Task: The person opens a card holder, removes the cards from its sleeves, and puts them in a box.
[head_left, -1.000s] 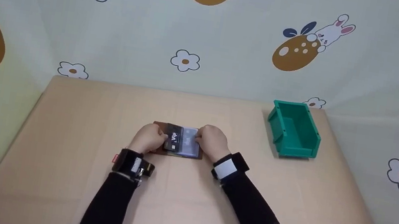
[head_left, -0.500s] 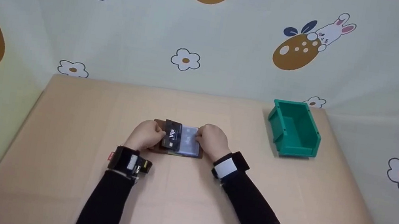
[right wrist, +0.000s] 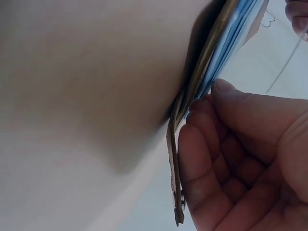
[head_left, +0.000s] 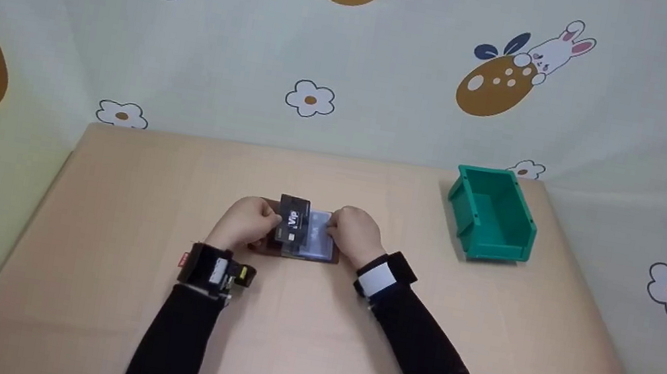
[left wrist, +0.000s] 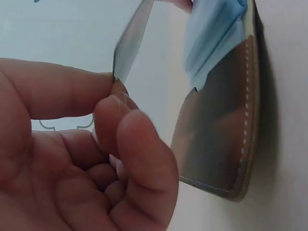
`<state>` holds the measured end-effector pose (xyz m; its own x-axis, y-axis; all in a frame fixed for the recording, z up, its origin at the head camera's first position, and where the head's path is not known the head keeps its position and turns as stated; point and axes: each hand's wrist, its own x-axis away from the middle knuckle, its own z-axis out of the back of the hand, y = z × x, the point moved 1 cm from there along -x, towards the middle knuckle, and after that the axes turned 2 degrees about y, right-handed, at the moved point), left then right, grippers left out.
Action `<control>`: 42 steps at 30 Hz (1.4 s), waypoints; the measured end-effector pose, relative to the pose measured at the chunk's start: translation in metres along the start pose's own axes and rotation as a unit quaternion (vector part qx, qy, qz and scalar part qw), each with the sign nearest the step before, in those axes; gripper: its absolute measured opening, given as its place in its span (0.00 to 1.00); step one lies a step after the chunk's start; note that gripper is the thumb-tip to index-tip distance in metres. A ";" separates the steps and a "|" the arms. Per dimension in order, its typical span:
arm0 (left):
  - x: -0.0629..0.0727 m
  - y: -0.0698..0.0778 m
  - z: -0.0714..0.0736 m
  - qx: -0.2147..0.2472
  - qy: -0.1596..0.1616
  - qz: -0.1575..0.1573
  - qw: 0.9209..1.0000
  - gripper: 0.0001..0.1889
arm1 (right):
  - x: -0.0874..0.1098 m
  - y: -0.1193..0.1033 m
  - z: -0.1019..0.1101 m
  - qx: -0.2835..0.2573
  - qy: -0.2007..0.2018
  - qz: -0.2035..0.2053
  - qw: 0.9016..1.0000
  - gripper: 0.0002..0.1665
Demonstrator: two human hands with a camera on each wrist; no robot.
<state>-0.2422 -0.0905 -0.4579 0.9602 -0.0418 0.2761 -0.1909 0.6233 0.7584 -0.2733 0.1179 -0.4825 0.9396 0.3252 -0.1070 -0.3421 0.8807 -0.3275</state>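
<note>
A brown stitched card wallet (left wrist: 216, 139) lies spread on the table with its clear, bluish card sleeves (head_left: 318, 238) showing. My left hand (head_left: 244, 224) pinches a black card (head_left: 292, 221) marked "Vip" between thumb and fingertips. In the left wrist view the card (left wrist: 134, 38) stands on edge, apart from the wallet's brown cover. My right hand (head_left: 357, 237) grips the wallet's right side; in the right wrist view its thumb lies at the sleeve edges (right wrist: 231, 45) and its fingers touch the cover. A strap with a metal snap (right wrist: 178, 197) hangs beside those fingers.
An open green plastic bin (head_left: 461, 215) stands at the back right of the beige-covered table (head_left: 308, 344). Patterned cloth walls (head_left: 230, 37) close off the back and both sides.
My left hand has lifted the black card up and away from the wallet's sleeves, and it now sits slightly higher. My right hand has stayed at the wallet's right edge.
</note>
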 end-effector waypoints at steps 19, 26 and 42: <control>0.011 0.015 0.003 0.079 -0.016 -0.014 0.997 0.09 | -0.001 0.003 -0.002 -0.002 0.001 0.002 1.000 0.03; 0.017 0.022 0.006 0.101 -0.024 -0.036 0.994 0.09 | -0.001 0.001 0.001 0.001 0.001 -0.003 1.000 0.02; 0.023 0.025 0.005 0.127 -0.017 -0.053 0.990 0.10 | 0.003 0.007 0.020 -0.068 -0.014 0.007 0.998 0.09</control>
<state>-0.2263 -0.0803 -0.4298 0.9711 -0.1257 0.2031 -0.1384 0.3967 0.9074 -0.2731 0.1319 -0.4664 0.9330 0.3491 -0.0868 -0.3494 0.8219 -0.4500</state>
